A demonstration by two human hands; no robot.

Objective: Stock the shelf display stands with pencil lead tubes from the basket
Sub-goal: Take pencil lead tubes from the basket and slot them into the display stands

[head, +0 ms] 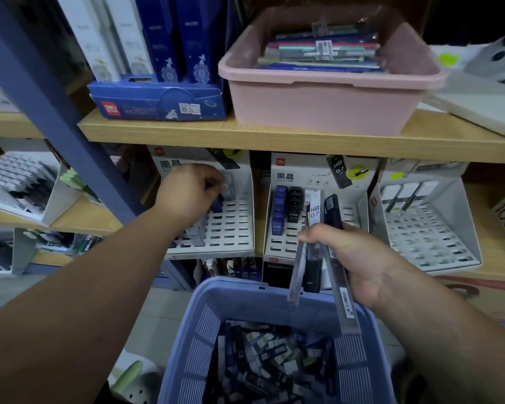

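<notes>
Basket [199, 339] blue, slotted walls; tub [318, 109] pink; stands [236, 225] white, grid of dark slots; shelf [274, 137] pale wood; tubes [279, 211] navy, black, clear.

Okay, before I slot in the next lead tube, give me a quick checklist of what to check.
1. Left hand holds one tube at the left stand: ok, it pinches it near the upper rows.
2. That tube seated in a slot: cannot tell, the hand covers its lower end.
3. Free slots in the left stand: ok, most of its right side is bare.
4. Right hand secure on the spare tubes: ok, though they fan out.
5. Free slots in the middle stand: ok, only its left columns are filled.
6. Basket has stock: ok, many tubes inside.
</notes>
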